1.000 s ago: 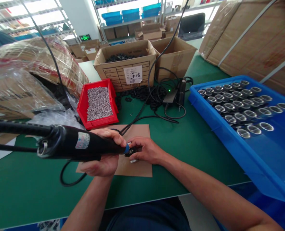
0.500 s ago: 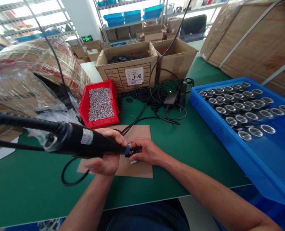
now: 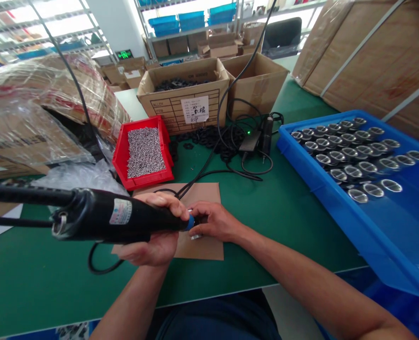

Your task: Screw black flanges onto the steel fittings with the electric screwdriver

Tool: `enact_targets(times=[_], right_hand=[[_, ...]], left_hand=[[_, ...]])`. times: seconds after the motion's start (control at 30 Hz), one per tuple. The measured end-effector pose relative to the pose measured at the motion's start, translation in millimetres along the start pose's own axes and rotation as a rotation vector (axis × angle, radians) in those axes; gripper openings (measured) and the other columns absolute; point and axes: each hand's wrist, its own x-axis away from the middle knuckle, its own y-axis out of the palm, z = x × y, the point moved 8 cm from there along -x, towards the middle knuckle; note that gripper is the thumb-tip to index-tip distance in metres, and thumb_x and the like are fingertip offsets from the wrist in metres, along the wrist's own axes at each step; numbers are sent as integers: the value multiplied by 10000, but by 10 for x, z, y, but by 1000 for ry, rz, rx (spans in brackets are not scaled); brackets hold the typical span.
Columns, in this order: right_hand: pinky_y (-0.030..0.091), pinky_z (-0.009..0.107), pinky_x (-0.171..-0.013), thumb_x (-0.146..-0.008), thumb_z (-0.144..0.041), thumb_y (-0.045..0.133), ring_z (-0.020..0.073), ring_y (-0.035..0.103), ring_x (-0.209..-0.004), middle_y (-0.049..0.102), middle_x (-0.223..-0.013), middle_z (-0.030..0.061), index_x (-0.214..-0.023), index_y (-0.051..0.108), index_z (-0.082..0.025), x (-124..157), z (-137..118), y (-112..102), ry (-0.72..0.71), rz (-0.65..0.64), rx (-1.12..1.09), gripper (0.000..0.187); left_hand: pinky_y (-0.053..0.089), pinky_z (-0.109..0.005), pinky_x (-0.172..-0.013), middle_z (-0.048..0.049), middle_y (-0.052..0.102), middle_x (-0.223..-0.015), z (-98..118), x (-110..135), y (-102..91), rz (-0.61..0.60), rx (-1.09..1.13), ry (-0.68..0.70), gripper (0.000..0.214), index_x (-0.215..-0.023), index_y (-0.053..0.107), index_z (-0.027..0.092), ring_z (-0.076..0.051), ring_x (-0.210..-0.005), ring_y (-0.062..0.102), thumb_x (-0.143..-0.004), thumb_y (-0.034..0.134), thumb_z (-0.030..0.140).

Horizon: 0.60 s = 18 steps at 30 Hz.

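Note:
My left hand [image 3: 158, 231] is wrapped round a long black electric screwdriver [image 3: 106, 218] with a blue collar at its tip. The tool lies nearly level, its tip pointing right onto a small part [image 3: 196, 234] that my right hand [image 3: 214, 221] pinches against a brown cardboard sheet [image 3: 198, 193]. The part is mostly hidden by my fingers; a bit of metal shows below them. The tool's black cable [image 3: 99, 264] loops under my left wrist.
A red bin of small screws [image 3: 144, 152] stands behind the sheet. A blue tray [image 3: 340, 208] with several metal cups lies at right. Open cartons [image 3: 184, 94], black rings [image 3: 209, 137], a power adapter with cables [image 3: 255, 139] and plastic-wrapped boxes [image 3: 36, 113] ring the green mat.
The screwdriver's rear end dipped slightly and my left hand crept forward over the tip. My right hand stays on the part, which it now covers more.

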Motion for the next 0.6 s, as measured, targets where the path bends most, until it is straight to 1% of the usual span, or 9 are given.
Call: enact_targets(times=[0.13, 0.27, 0.4, 0.47, 0.53, 0.6], right_hand=[[487, 306, -904, -659, -261, 843, 189, 634, -1005, 692, -1071, 39, -946, 718, -201, -8, -36, -1, -20, -2, 23, 319], [485, 307, -903, -658, -250, 843, 187, 635, -998, 695, -1060, 34, -919, 712, -201, -8, -61, 4, -26, -6, 34, 296], [490, 309, -890, -644, -266, 852, 189, 631, -989, 691, -1056, 28, -919, 704, -208, 4, -61, 9, -13, 8, 76, 318], [492, 316, -884, -665, -295, 838, 190, 628, -983, 687, -1055, 35, -970, 692, -206, 11, -76, 12, -24, 17, 117, 349], [479, 348, -929, -691, -325, 818, 206, 611, -1040, 674, -1110, 58, -1101, 657, -209, 16, -119, 28, -67, 7, 186, 456], [435, 407, -1009, -714, -348, 793, 236, 560, -1150, 634, -1220, 95, -1233, 599, -217, 18, -169, 62, -121, -23, 284, 569]], left_hand=[[485, -316, -431, 0, 566, -616, -5, 15, 29, -21, -27, -12, 718, -886, 584, 185, -175, -475, 558, -685, 465, 864], [479, -305, -434, -1, 565, -622, -25, 31, 37, -23, -10, -1, 663, -891, 587, 181, -168, -485, 549, -709, 509, 815], [483, -294, -435, -5, 578, -635, -37, 32, 56, -12, 0, 22, 681, -889, 610, 179, -162, -489, 554, -679, 544, 823], [481, -290, -423, -7, 579, -629, -21, 2, 47, 24, 20, -17, 682, -864, 619, 173, -163, -484, 558, -669, 553, 823], [477, -291, -403, -9, 575, -601, 26, -48, -47, 107, 41, -80, 702, -830, 613, 161, -165, -455, 558, -675, 516, 839], [487, -294, -410, -9, 579, -596, 81, -98, -260, 204, 55, -160, 732, -846, 605, 159, -164, -452, 564, -683, 471, 860]])
